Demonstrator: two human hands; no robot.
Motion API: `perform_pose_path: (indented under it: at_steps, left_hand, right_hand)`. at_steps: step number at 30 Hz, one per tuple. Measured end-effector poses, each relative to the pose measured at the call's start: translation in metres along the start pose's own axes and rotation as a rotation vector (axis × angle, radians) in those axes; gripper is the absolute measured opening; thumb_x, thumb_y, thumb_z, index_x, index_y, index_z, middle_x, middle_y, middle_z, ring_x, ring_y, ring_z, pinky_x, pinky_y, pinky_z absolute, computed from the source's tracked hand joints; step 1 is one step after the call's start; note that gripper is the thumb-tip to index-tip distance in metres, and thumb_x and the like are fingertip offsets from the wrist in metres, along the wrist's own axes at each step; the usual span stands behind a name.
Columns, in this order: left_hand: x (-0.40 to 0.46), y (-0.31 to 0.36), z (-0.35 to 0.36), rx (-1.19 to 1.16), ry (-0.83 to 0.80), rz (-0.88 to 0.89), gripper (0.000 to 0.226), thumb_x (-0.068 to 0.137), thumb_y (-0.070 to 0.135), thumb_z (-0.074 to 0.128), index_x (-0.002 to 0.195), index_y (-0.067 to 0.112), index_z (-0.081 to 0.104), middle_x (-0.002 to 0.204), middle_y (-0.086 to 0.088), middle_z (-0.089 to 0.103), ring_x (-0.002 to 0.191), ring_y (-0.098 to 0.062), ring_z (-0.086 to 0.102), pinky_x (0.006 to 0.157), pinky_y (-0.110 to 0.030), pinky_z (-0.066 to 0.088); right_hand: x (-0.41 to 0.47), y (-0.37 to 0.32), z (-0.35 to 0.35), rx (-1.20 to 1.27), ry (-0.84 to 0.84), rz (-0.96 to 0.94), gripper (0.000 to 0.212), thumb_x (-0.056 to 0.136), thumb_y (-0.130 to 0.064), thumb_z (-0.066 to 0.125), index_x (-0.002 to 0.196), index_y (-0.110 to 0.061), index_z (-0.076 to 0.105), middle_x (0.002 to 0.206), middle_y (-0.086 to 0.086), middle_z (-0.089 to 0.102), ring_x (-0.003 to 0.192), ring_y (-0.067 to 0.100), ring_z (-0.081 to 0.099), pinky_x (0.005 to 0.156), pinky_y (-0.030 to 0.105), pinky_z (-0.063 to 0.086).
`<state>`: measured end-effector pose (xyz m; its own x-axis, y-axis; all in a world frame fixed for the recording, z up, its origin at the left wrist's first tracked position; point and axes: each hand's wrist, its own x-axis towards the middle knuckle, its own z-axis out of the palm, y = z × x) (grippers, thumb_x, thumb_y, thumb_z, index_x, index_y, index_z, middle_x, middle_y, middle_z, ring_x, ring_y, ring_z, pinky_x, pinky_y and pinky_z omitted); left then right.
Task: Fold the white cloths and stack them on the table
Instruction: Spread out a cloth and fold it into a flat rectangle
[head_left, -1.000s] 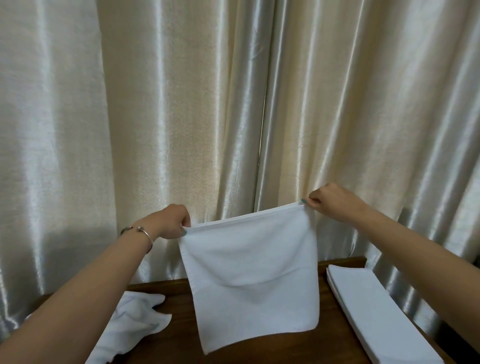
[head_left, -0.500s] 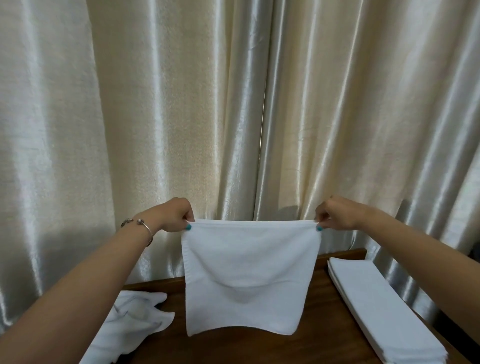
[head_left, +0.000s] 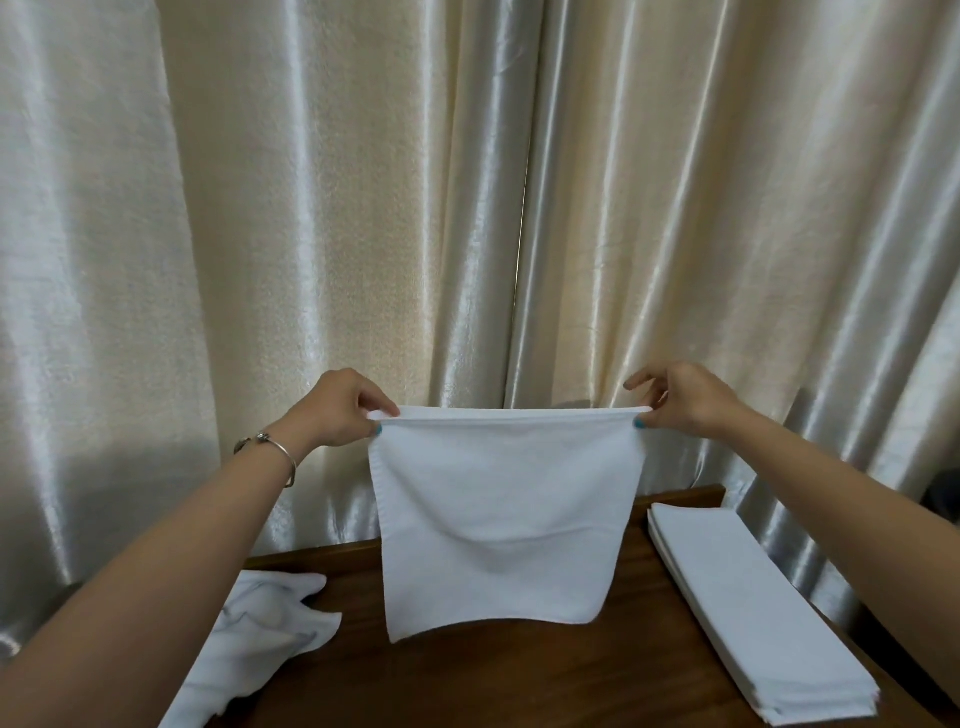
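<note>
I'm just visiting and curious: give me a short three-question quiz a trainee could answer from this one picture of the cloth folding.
1. True or false: the square white cloth lies flat on the dark wooden table.
2. Which hand wears the thin silver bracelet?
3. The neat stack of folded white cloths sits on which side? A) right B) left C) centre

Key
1. False: the left hand and right hand pinch its top corners, so it hangs.
2. Left.
3. A; the crumpled white cloth lies left.
</note>
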<state>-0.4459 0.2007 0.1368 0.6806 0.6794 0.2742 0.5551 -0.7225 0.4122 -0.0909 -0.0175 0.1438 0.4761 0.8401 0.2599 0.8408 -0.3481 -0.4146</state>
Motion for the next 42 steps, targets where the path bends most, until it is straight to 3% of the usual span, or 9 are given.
perform_pose_path:
  at_steps: [4, 8, 12, 16, 19, 24, 32, 38, 42]
  left_hand:
    - [-0.002, -0.002, 0.002, -0.044, 0.035, -0.037, 0.030, 0.073, 0.001, 0.070, 0.096, 0.019, 0.076, 0.076, 0.016, 0.060, 0.069, 0.001, 0.053, 0.062, -0.006, 0.038]
    - [-0.005, -0.007, -0.001, -0.082, 0.052, -0.053, 0.033, 0.070, 0.002, 0.072, 0.093, 0.025, 0.067, 0.098, 0.001, 0.063, 0.069, -0.011, 0.060, 0.063, -0.017, 0.046]
    - [-0.007, -0.014, -0.010, -0.066, -0.011, -0.067, 0.025, 0.071, 0.007, 0.077, 0.087, 0.023, 0.068, 0.097, -0.002, 0.068, 0.076, -0.015, 0.064, 0.068, -0.021, 0.049]
    - [-0.007, -0.014, -0.013, -0.071, -0.066, -0.093, 0.018, 0.072, 0.007, 0.077, 0.074, 0.024, 0.072, 0.081, 0.004, 0.070, 0.077, -0.013, 0.062, 0.064, -0.018, 0.046]
    - [-0.010, -0.013, -0.014, -0.143, -0.115, -0.170, 0.011, 0.078, 0.008, 0.073, 0.082, 0.018, 0.073, 0.070, 0.010, 0.066, 0.068, -0.009, 0.060, 0.058, -0.016, 0.045]
    - [-0.012, -0.020, -0.004, -0.343, -0.199, -0.334, 0.013, 0.088, 0.001, 0.060, 0.093, 0.008, 0.071, 0.055, -0.010, 0.068, 0.047, -0.012, 0.061, 0.048, -0.019, 0.052]
    - [-0.014, -0.028, 0.017, -0.415, -0.185, -0.363, 0.018, 0.073, -0.003, 0.076, 0.088, 0.006, 0.074, 0.078, -0.016, 0.074, 0.068, -0.013, 0.073, 0.057, -0.015, 0.055]
    - [-0.007, -0.026, 0.011, -0.416, -0.151, -0.366, 0.016, 0.074, -0.003, 0.076, 0.089, 0.002, 0.072, 0.085, -0.016, 0.074, 0.069, -0.013, 0.073, 0.062, -0.020, 0.059]
    - [-0.006, -0.023, 0.005, -0.435, -0.252, -0.394, 0.012, 0.084, -0.001, 0.065, 0.096, -0.001, 0.063, 0.091, -0.017, 0.073, 0.080, -0.018, 0.074, 0.058, -0.021, 0.058]
  right_hand:
    - [0.000, -0.007, -0.001, -0.159, -0.057, 0.047, 0.011, 0.076, -0.031, 0.076, 0.079, -0.041, 0.071, 0.083, -0.017, 0.067, 0.083, 0.007, 0.061, 0.068, 0.028, 0.049]
    - [0.005, -0.004, 0.004, -0.041, -0.098, 0.057, 0.007, 0.077, -0.025, 0.074, 0.073, -0.029, 0.070, 0.082, -0.005, 0.070, 0.080, 0.015, 0.066, 0.078, 0.039, 0.056]
    - [0.001, -0.010, 0.004, 0.170, -0.201, 0.127, 0.005, 0.090, -0.013, 0.060, 0.091, -0.007, 0.060, 0.087, 0.011, 0.070, 0.070, 0.020, 0.073, 0.054, 0.028, 0.049]
    - [-0.003, -0.017, 0.002, 0.331, -0.318, 0.180, 0.005, 0.098, -0.008, 0.047, 0.092, -0.008, 0.049, 0.081, 0.019, 0.070, 0.072, 0.026, 0.074, 0.044, 0.022, 0.046]
    - [-0.002, -0.014, 0.001, 0.447, -0.368, 0.221, 0.003, 0.098, -0.009, 0.048, 0.096, -0.008, 0.049, 0.081, 0.023, 0.073, 0.076, 0.026, 0.074, 0.048, 0.022, 0.053]
    - [0.000, -0.002, 0.013, 0.561, -0.437, 0.282, 0.013, 0.100, -0.013, 0.047, 0.107, -0.003, 0.052, 0.088, 0.022, 0.074, 0.083, 0.024, 0.074, 0.065, 0.025, 0.060]
    - [0.002, 0.006, 0.038, 0.560, -0.413, 0.272, 0.009, 0.098, -0.011, 0.050, 0.102, -0.006, 0.055, 0.087, 0.018, 0.075, 0.087, 0.025, 0.074, 0.071, 0.030, 0.061]
    - [0.011, 0.010, 0.036, 0.604, -0.440, 0.264, 0.011, 0.098, -0.011, 0.050, 0.103, -0.007, 0.058, 0.086, 0.015, 0.076, 0.089, 0.025, 0.073, 0.078, 0.034, 0.059]
    - [0.016, 0.015, 0.034, 0.629, -0.420, 0.229, 0.014, 0.096, -0.008, 0.052, 0.105, -0.007, 0.063, 0.094, 0.015, 0.075, 0.093, 0.022, 0.073, 0.082, 0.033, 0.058]
